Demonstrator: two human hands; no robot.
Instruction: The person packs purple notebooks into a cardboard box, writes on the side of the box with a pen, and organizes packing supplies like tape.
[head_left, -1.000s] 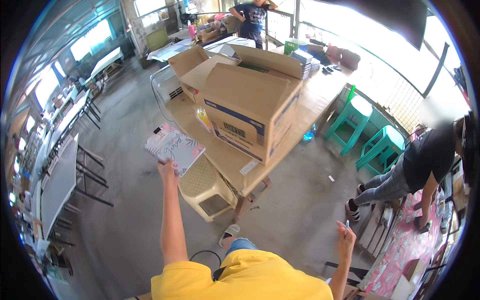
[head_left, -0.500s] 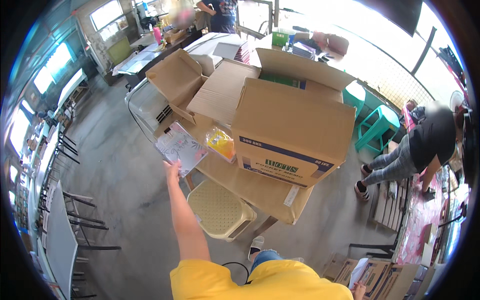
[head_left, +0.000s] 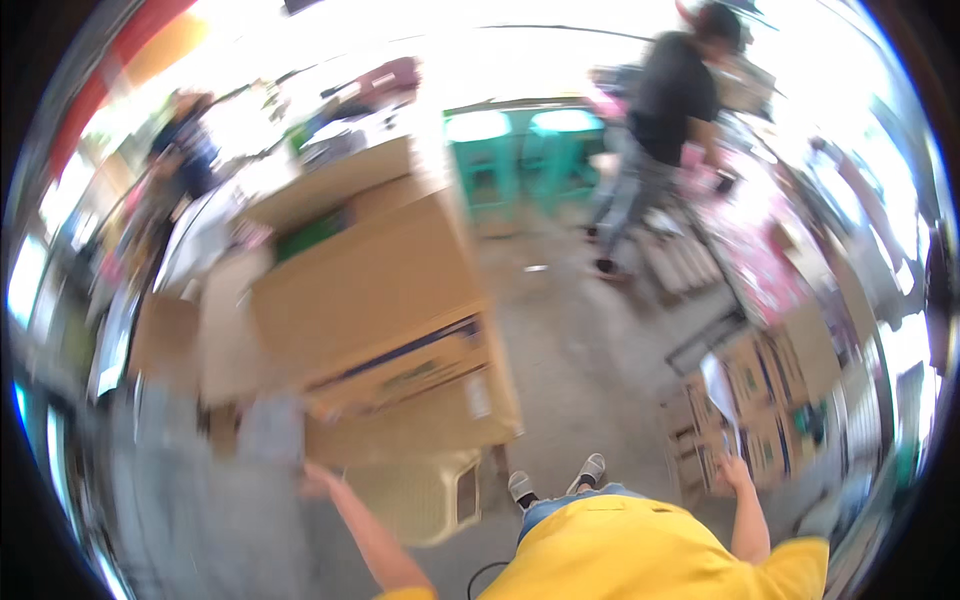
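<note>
The picture is motion-blurred. My left hand (head_left: 316, 480) reaches up at the lower left and grips a flat pale packet (head_left: 268, 428) by its edge, beside the front of a large brown cardboard box (head_left: 370, 290). The box sits on a wooden table (head_left: 492, 405). My right hand (head_left: 737, 472) is raised at the lower right and holds a white sheet (head_left: 718, 386) in front of stacked printed cartons (head_left: 765, 395). My yellow shirt fills the bottom edge.
A beige plastic stool (head_left: 420, 497) stands under the table. Two teal stools (head_left: 520, 150) stand farther back. A person in a black top (head_left: 670, 110) walks at the upper right, and another person (head_left: 185, 150) stands at the far left. Bare concrete floor (head_left: 590, 340) lies between table and cartons.
The view has swung right, so the box and table now lie to the left. My right hand has come up at the right with the white sheet. My left hand still holds the packet.
</note>
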